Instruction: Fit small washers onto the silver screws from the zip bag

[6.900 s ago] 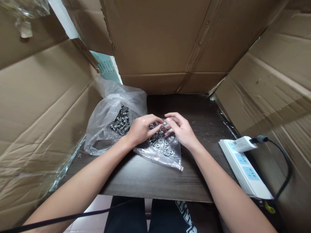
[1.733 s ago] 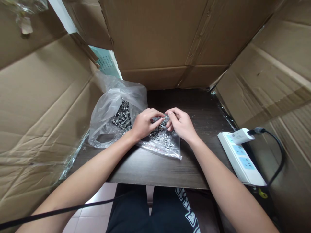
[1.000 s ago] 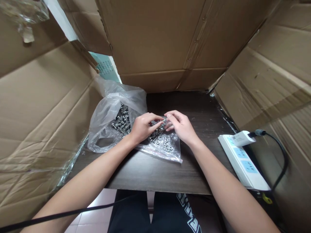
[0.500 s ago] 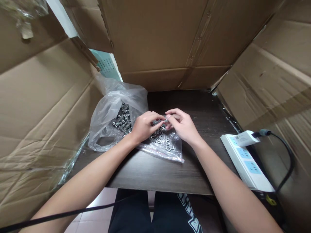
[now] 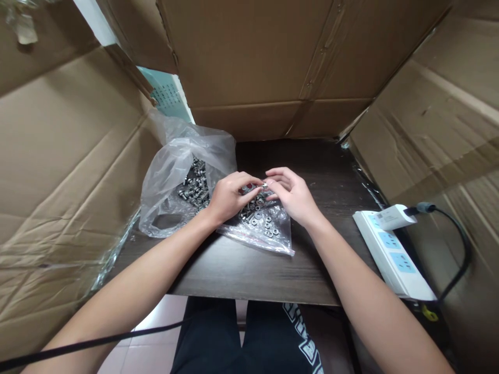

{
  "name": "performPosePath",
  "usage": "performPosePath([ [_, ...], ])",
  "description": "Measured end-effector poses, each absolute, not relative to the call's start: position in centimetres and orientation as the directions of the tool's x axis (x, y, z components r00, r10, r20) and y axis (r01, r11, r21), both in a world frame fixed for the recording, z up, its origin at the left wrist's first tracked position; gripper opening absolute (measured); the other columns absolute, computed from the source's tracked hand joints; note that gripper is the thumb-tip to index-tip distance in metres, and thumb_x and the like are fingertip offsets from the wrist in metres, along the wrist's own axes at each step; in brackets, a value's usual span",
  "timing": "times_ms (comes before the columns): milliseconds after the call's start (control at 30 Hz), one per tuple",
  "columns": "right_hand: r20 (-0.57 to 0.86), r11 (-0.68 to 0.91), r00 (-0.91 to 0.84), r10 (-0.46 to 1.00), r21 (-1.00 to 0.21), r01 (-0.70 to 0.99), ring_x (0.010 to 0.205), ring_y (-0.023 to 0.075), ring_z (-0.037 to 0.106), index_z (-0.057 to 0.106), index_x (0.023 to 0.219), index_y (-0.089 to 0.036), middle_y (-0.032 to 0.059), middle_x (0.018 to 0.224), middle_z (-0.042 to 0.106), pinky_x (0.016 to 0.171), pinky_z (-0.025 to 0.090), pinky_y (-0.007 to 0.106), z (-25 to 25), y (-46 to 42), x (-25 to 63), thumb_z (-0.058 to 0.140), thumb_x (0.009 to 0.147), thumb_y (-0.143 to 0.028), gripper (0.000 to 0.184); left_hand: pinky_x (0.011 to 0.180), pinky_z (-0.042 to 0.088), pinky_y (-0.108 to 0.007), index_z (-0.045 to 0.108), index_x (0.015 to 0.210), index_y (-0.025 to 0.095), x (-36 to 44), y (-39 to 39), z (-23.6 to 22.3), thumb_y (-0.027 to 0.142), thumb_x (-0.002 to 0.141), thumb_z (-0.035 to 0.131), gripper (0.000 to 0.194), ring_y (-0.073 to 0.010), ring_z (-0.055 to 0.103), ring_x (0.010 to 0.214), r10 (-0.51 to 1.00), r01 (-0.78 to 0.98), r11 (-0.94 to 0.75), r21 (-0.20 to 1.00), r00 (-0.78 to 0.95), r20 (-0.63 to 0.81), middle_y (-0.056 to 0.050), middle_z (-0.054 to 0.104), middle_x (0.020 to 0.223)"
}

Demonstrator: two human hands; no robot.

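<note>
My left hand (image 5: 233, 194) pinches a small shiny bolt (image 5: 264, 185) between thumb and forefinger. From the other side, my right hand (image 5: 290, 193) has its thumb and fingertips closed at the bolt's end; whether a nut or washer is on it is too small to tell. Below both hands lies a flat clear zip bag (image 5: 249, 240) with loose washers (image 5: 258, 215), nuts (image 5: 268, 227) and other small metal parts on it. Left of my left hand, a large translucent plastic bag (image 5: 156, 179) stands open, with many bolts (image 5: 195, 189) inside.
Cardboard walls (image 5: 265, 52) enclose the dark wooden table (image 5: 249, 278) at the back and both sides. On the right sits a white power strip (image 5: 393, 259) with a plugged-in adapter (image 5: 395, 216) and black cable (image 5: 465, 249). Another black cable (image 5: 97, 342) crosses below my left forearm.
The camera view has shifted slightly, so the scene sits a little higher. Both hands stay together at the bolt, with the right fingers changing their position on it a little.
</note>
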State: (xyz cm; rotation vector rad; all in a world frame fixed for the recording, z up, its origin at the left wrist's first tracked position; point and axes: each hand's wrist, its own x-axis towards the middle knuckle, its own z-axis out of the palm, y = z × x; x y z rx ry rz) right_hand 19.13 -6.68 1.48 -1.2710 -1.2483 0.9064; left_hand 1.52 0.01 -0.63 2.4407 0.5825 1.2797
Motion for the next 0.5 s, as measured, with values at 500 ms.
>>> performPosePath([
  [500, 0.162, 0.159, 0.066, 0.985, -0.986, 0.051, 0.090, 0.0209, 0.069, 0.063, 0.107, -0.020, 0.0054, 0.097, 0.066, 0.074, 0.064, 0.036, 1.59, -6.65, 19.12, 0.080, 0.075, -0.029, 0.037, 0.075, 0.054, -0.026, 0.073, 0.098, 0.017, 1.59, -0.02, -0.66, 0.023, 0.092, 0.071, 0.009, -0.0156, 0.070, 0.085, 0.502, 0.214, -0.861, 0.461, 0.501, 0.705, -0.005, 0.077, 0.094],
])
